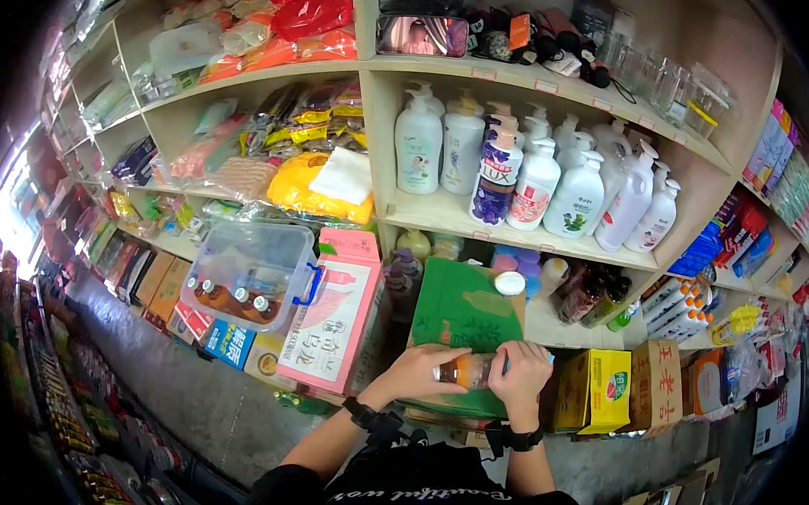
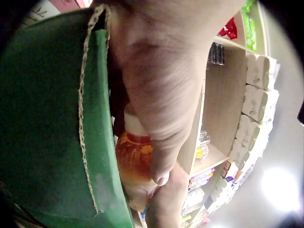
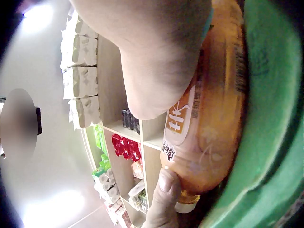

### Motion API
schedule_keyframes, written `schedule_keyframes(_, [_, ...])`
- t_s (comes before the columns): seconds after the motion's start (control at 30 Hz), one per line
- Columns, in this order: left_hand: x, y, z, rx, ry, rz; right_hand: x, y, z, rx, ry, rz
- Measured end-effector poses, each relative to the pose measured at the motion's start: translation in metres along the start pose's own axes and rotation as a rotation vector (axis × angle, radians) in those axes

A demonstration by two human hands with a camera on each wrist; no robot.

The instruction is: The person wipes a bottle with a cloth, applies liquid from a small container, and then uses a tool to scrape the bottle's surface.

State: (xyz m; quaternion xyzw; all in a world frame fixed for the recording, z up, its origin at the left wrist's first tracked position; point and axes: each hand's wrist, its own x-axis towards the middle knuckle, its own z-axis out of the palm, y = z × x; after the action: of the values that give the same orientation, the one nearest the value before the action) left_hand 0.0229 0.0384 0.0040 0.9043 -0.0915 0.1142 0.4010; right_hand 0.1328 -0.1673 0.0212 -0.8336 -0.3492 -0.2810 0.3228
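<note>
An amber bottle (image 1: 471,371) lies on its side across a green box (image 1: 457,301), its pale cap (image 3: 186,206) toward the left hand. The left hand (image 1: 419,372) grips the cap end; in the left wrist view its thumb (image 2: 164,166) lies along the orange-filled bottle (image 2: 135,159). The right hand (image 1: 522,376) holds the other end, its fingers curled over the top. Close up in the right wrist view, the right hand (image 3: 156,61) covers part of the bottle (image 3: 213,123) and its label. Palms and some fingertips are hidden.
A clear bin (image 1: 249,253) with several brown bottles and a pink-white carton (image 1: 327,326) stand to the left. A yellow box (image 1: 608,391) is at the right. Behind, a shelf (image 1: 515,237) holds several pump bottles. A white round lid (image 1: 510,283) is at the green box's far edge.
</note>
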Motion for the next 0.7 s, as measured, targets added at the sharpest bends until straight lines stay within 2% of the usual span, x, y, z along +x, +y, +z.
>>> schedule_keyframes(0.7, [0.0006,-0.0010,-0.0016,0.029,-0.028,0.009,0.0008,-0.0016,-0.0018,-0.015,-0.029,0.001])
